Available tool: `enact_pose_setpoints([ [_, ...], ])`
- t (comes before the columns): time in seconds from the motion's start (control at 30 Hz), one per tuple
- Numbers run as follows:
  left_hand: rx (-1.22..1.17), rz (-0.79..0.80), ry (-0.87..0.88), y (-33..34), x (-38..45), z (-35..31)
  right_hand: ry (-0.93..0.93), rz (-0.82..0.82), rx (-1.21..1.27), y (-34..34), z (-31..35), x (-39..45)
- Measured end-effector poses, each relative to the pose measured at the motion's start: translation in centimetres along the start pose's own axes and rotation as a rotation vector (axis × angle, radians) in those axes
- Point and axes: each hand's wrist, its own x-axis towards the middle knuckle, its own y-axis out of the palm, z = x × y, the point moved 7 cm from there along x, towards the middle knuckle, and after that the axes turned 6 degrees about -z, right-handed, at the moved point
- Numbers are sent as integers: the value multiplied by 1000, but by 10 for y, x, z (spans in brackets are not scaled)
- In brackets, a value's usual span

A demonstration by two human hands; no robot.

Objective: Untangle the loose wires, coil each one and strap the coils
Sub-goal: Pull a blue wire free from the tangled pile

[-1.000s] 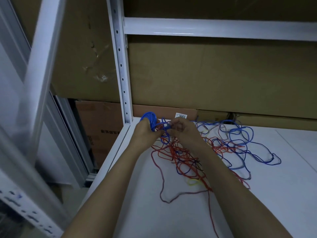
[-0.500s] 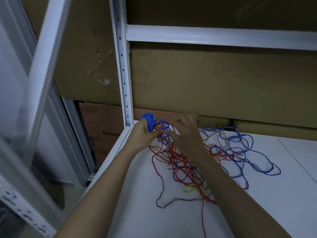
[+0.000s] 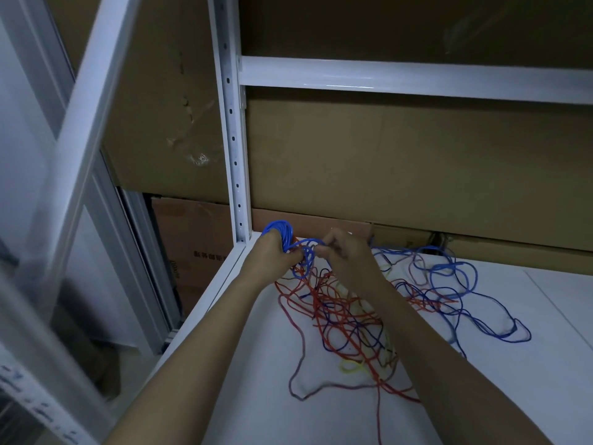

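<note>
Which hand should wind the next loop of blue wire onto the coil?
Right. The left hand grips the blue coil, so it is occupied. The right hand pinches the loose blue wire just beside the coil, likely best placed to feed it.

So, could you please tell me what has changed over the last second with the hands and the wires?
The right hand, which half a second ago was spread open beside the coil, has closed again and now pinches a blue strand next to the left hand. The left hand has kept its grip on the blue coil throughout. The tangle of red, blue and yellow wires on the white shelf looks unchanged.
</note>
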Motion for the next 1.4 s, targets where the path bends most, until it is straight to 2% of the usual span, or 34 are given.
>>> enact_pose_setpoints([
  [0.07, -31, 36, 2, 1, 3, 0, 50, -32, 67, -3, -3, 0],
  [0.2, -135, 109, -44, 1, 4, 1, 27, -70, 83, -9, 1, 3],
  [0.33, -117, 28, 4, -5, 5, -4, -6, 21, 75, -4, 10, 8],
  [0.4, -103, 40, 14, -5, 8, -6, -48, 58, 80, -3, 14, 14],
  [0.63, -115, 94, -27, -6, 17, -11, -26, -42, 219, -4, 13, 20],
  [0.83, -122, 42, 29, -9, 24, -20, -88, -161, 329, -12, 18, 12],
  [0.97, -150, 30, 52, -7, 22, -23, -41, -195, 360, -14, 12, 9],
  [1.1, -171, -31, 68, -13, 21, -23, 41, -80, 364, -16, 8, 15],
  [1.23, -86, 20, 79, -15, 24, -28, 173, 68, 441, -7, 2, 22],
  [1.4, 26, -45, 172, -36, 28, -44, 262, 43, 547, -6, -10, 31],
])
